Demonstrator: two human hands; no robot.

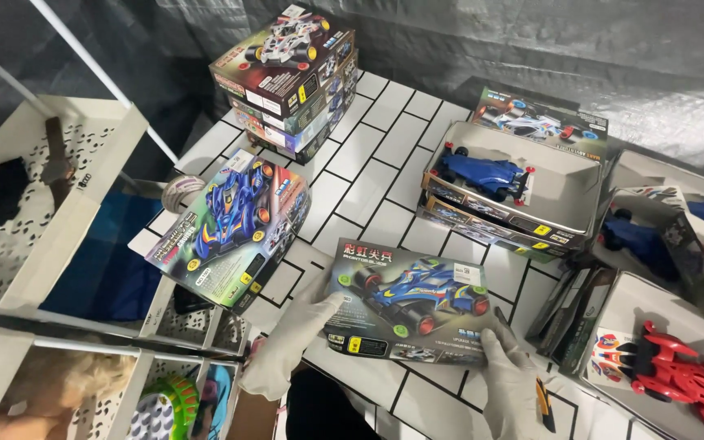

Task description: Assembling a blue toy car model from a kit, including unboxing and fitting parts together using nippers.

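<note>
Toy-car box (407, 301), closed and printed with a blue racing car, is held flat on the white tiled table (368, 175) near its front edge. It is gripped at its left end by the gloved left hand (291, 338), whose fingers are curled over the box edge, and at its lower right corner by the gloved right hand (511, 383), closed loosely about that corner; a yellow-and-black cutter (545, 403) lies just beside that hand.

As far as can be judged, the work is partly done. An opened box (515, 191) with a blue toy car (482, 173) in its tray is seen behind the held one, and further opened boxes with a red toy car (682, 379) are seen at the right. Still sealed are the held box, a second box (230, 228) lying at the table's left edge beside a roll of tape (181, 190), and a stack of boxes (287, 77) at the far corner. A white shelf rack (50, 212) stands to the left.
</note>
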